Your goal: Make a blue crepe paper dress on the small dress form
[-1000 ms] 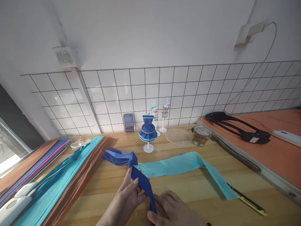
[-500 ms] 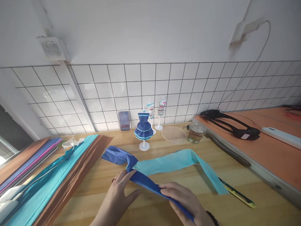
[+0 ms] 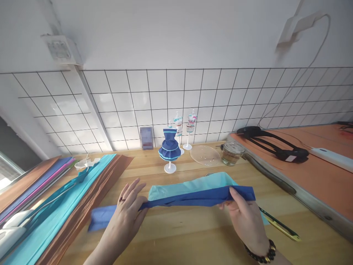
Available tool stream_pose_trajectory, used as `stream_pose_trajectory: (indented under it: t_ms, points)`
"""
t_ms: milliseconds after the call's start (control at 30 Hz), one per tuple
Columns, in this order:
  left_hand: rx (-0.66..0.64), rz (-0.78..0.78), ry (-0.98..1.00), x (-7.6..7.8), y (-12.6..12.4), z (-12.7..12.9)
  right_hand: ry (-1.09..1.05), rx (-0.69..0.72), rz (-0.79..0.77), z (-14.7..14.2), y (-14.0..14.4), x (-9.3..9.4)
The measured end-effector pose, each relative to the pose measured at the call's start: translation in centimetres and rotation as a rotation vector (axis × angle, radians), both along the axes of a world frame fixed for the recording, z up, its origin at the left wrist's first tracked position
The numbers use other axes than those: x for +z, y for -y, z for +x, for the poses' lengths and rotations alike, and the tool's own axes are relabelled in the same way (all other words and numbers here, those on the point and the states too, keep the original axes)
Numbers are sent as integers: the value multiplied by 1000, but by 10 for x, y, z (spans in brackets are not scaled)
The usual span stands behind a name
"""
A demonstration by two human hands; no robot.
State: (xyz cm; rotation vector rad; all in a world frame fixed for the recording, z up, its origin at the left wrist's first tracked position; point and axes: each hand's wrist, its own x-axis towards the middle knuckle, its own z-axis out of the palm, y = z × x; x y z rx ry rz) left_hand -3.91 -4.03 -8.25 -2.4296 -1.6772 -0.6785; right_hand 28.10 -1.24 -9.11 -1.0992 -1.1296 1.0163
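Note:
A dark blue paper strip (image 3: 190,200) is stretched out sideways over the wooden table (image 3: 176,235). My left hand (image 3: 128,211) presses flat on its left part, fingers spread, with a ring on one finger. My right hand (image 3: 245,217) pinches the strip's right end and wears a bead bracelet. Behind the blue strip lies a light turquoise paper strip (image 3: 190,188), partly covered by it.
Stacked crepe sheets in brown, turquoise and purple (image 3: 55,206) lie at the left. A small blue dress on a stand (image 3: 169,151), two tiny mannequins, a clear lid (image 3: 204,155) and a glass jar (image 3: 231,154) stand by the tiled wall. A yellow-green cutter (image 3: 280,224) lies right of my hand; an orange board (image 3: 311,173) is at the right.
The crumpled blue strip has been pulled out straight to the right by my right hand. My left hand went from gripping it to pressing flat on it. The camera tilted slightly.

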Motion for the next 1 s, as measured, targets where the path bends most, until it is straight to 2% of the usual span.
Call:
stream_pose_trajectory:
  t_ms: [67, 200, 333, 500, 733, 833, 1000]
  points:
    - [12, -81, 40, 2, 0, -2, -15, 6, -59, 4, -9, 0]
    - [127, -331, 78, -3, -1, -12, 15, 34, -208, 12, -23, -6]
    - [231, -486, 56, -13, -3, -26, 97, -26, -242, 26, -35, -13]
    - [190, -361, 24, -14, -7, -45, 233, -65, -203, 42, -42, -11]
    - [298, -246, -23, 2, -11, -68, 619, 144, -135, 39, -40, -18]
    - [302, -260, -57, 3, -10, -68, 770, 156, -77, 42, -42, -26]
    - [253, -357, -94, -8, -9, -57, 975, 88, 5, 48, -41, -30]
